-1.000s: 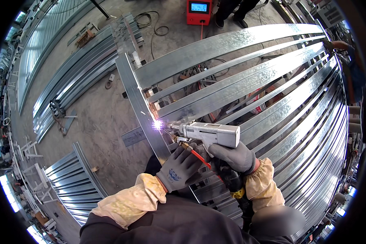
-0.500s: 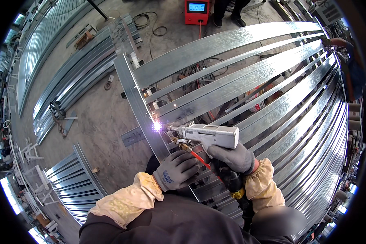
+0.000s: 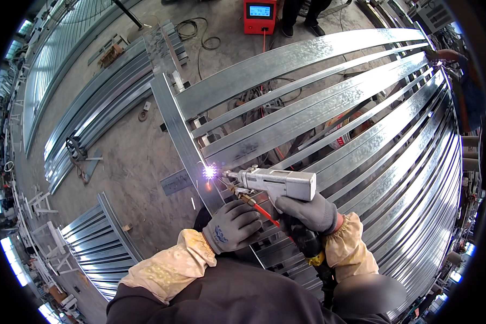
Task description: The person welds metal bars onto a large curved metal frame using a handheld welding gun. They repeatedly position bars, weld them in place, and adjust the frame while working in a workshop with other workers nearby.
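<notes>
My right hand (image 3: 312, 211), in a grey glove, grips the handle of a silver handheld welding gun (image 3: 283, 183). The gun's nozzle points left at a bright violet-white spark (image 3: 209, 171) on the side rail (image 3: 179, 135), beside the slat ends of a galvanized metal frame (image 3: 254, 143). A small orange glow sits on the rail just below the spark. Beneath the gun, my left hand (image 3: 232, 228), also gloved, rests at the frame's near corner with fingers curled down; the fingertips are partly hidden. A red hose (image 3: 267, 214) and a thick black cable (image 3: 310, 243) trail from the gun.
A red machine with a lit screen (image 3: 260, 16) stands at the far side near a person's legs (image 3: 303, 19). At the far right another person's arm (image 3: 452, 55) is near a second spark. Metal profiles (image 3: 100, 100) lie on the floor at left; cables (image 3: 200, 33) lie loose.
The nozzle and spark have shifted slightly toward me along the rail. An orange glow now shows below the spark. My left hand stays in nearly the same place.
</notes>
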A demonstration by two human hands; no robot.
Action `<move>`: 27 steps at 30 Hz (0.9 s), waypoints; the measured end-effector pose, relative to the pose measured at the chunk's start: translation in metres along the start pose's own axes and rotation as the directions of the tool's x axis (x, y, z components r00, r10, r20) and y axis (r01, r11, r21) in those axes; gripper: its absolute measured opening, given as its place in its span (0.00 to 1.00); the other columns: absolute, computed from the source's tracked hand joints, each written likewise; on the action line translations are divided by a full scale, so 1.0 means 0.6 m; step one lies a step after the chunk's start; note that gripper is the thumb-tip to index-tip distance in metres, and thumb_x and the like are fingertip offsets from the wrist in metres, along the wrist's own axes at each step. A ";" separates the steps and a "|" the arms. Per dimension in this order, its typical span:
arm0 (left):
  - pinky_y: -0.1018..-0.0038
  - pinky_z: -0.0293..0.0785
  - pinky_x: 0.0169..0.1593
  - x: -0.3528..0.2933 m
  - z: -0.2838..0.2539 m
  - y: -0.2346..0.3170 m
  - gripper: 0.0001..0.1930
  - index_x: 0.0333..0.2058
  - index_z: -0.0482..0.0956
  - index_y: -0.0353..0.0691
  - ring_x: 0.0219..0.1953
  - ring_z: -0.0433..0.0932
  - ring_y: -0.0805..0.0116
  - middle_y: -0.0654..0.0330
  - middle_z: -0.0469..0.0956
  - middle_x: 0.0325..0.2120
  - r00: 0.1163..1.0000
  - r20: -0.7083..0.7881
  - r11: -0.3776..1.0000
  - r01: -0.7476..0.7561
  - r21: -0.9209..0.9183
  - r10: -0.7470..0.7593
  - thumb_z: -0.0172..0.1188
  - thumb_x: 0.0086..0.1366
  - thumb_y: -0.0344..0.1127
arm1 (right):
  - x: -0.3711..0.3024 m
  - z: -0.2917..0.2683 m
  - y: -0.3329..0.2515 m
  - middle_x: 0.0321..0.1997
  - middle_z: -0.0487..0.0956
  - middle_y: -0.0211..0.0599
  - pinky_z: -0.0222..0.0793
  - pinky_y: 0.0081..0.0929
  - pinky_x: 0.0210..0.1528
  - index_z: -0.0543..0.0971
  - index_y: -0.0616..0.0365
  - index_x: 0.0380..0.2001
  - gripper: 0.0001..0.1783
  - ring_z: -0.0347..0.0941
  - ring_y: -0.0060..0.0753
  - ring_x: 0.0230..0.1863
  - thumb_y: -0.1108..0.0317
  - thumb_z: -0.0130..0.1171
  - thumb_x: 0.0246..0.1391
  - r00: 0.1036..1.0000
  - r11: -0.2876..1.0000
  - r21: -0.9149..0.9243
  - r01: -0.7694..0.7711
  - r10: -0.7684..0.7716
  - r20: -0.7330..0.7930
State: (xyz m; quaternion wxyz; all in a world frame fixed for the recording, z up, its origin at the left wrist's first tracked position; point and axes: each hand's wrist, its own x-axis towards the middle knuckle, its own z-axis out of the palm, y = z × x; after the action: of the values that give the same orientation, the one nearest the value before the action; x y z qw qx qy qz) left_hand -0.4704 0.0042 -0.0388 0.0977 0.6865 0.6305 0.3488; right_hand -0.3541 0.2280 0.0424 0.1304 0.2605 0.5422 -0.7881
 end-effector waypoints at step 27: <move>0.56 0.73 0.54 -0.011 0.003 0.002 0.22 0.45 0.81 0.45 0.45 0.78 0.58 0.61 0.78 0.43 1.000 0.005 0.999 0.021 0.033 -0.022 0.71 0.51 0.45 | -0.024 0.004 -0.001 0.37 0.81 0.31 0.74 0.22 0.36 0.69 0.62 0.64 0.26 0.76 0.18 0.32 0.68 0.57 0.64 0.996 0.995 0.053 -0.085 0.086 -0.007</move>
State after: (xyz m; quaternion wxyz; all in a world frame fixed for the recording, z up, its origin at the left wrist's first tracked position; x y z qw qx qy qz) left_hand -0.4681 -0.0018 -0.0416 0.0919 0.6820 0.6432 0.3357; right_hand -0.3430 0.2249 0.0515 0.1545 0.2905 0.5102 -0.7946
